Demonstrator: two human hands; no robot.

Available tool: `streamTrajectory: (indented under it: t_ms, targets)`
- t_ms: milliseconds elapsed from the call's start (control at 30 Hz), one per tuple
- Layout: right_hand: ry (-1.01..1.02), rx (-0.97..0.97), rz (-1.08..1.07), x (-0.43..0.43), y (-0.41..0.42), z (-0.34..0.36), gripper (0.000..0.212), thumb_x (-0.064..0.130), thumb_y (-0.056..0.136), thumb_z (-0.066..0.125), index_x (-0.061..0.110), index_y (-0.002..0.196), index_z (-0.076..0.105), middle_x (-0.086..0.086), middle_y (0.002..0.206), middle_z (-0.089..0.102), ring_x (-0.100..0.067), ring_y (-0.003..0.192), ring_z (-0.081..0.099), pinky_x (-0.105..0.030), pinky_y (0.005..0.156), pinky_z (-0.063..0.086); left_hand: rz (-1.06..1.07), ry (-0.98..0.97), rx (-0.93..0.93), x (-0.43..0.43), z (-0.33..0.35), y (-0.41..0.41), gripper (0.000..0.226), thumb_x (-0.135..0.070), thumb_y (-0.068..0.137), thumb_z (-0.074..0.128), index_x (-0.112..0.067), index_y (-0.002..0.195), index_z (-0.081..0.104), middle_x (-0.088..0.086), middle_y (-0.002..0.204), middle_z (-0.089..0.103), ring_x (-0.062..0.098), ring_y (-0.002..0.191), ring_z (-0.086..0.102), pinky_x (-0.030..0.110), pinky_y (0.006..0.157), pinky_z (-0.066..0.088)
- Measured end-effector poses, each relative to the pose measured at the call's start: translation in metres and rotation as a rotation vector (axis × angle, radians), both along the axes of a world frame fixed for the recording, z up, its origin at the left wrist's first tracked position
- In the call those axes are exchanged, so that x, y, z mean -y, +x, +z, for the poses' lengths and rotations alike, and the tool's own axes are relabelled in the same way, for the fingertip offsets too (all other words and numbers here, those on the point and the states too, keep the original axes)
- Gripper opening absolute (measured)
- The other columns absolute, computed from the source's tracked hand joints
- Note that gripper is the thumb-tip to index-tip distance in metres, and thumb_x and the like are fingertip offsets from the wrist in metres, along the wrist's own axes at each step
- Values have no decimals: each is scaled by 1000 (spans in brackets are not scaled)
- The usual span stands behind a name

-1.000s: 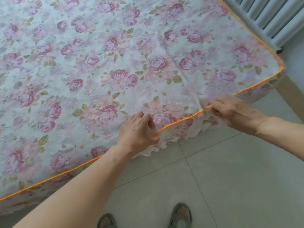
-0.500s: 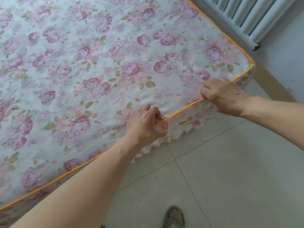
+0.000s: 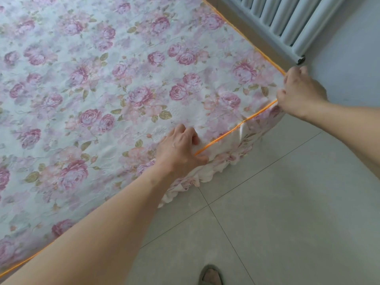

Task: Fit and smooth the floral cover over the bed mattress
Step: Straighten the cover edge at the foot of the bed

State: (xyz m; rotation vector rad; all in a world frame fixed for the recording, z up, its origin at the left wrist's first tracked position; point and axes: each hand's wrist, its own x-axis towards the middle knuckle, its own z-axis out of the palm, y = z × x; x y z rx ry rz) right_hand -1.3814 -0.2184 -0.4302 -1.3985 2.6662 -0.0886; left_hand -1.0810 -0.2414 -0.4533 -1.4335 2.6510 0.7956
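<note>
We are working on the corner by the radiator (image 3: 283, 23). The cover (image 3: 123, 89) lies spread across the top, roses up. Its orange piping (image 3: 232, 130) runs along the near edge, and the frilled skirt (image 3: 230, 156) hangs toward the tiled floor (image 3: 287, 212). The mattress is hidden under the cloth. Our left hand (image 3: 178, 149) sits on the near edge, fingers curled onto the top and thumb down the side, pinching the cover right at the piping. Our right hand (image 3: 298, 93) is at the corner, fingers clenched round the cover where the piping turns. Between the two hands the piping runs fairly straight, though the cloth just inside it shows a few creases and the skirt below has a shiny fold. We judge this to be the seating of that corner, with most of the top already lying flat. The next move, as we see it, calls for a pull outward and down at the corner so the piping sits on the mattress edge. The left hand would pin its stretch against sliding, and flat palms would then go over the creases near the edge. We can read no brand, label or writing anywhere; the print is only flowers. One slippered foot (image 3: 210, 275) shows at the bottom.
</note>
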Motion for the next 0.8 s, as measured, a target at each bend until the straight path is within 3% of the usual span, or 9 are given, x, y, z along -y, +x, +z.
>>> streamTrajectory:
  t_ms: [67, 133, 367, 567, 667, 733, 800]
  targets:
    - [23, 13, -190, 8, -3, 4, 46, 18, 90, 52, -8, 127, 41, -28, 129, 46, -46, 115, 50, -47, 93, 42, -2, 9, -1, 0, 0, -4, 40, -54, 74, 69, -28, 94, 46, -8, 99, 42, 14, 89, 41, 27, 69, 33]
    - [67, 50, -285, 12, -8, 5, 41, 22, 90, 55, -6, 120, 52, -28, 125, 53, -44, 114, 53, -44, 92, 44, -11, 3, 4, 0, -1, -5, 40, -52, 74, 69, -27, 95, 47, -7, 99, 42, 13, 90, 40, 27, 70, 32]
    - [127, -31, -97, 7, -17, 9, 23, 15, 88, 54, -5, 97, 59, -34, 111, 57, -47, 103, 55, -42, 81, 44, 9, -37, -17, -3, -5, -6, 40, -51, 73, 69, -26, 97, 48, -7, 99, 42, 14, 91, 40, 28, 73, 32]
    - [179, -13, -93, 10, -20, 10, 15, 15, 88, 53, 1, 81, 50, -30, 105, 58, -42, 91, 55, -37, 72, 40, 3, 2, -98, -1, -6, 2, 39, -50, 72, 72, -28, 97, 51, -7, 101, 47, 15, 94, 47, 35, 80, 45]
    - [238, -55, -94, 16, -13, 12, 14, 13, 89, 55, -1, 92, 55, -31, 113, 57, -44, 104, 56, -41, 79, 44, -44, 43, -147, 2, -3, 12, 40, -46, 71, 74, -28, 101, 54, -7, 101, 47, 14, 93, 47, 37, 82, 46]
    - [258, -116, -115, 20, -9, 13, 34, 7, 85, 59, -7, 115, 52, -31, 124, 50, -44, 115, 49, -46, 89, 43, -84, 44, -144, 1, -3, 15, 37, -39, 75, 72, -28, 107, 57, -8, 100, 48, 13, 93, 46, 36, 83, 45]
    - [113, -175, -23, 23, 0, 10, 54, 1, 80, 60, -5, 130, 40, -27, 133, 38, -40, 124, 37, -50, 96, 37, -83, 22, -149, 0, -2, 14, 26, -23, 84, 63, -29, 109, 61, -10, 97, 52, 12, 90, 49, 39, 79, 48]
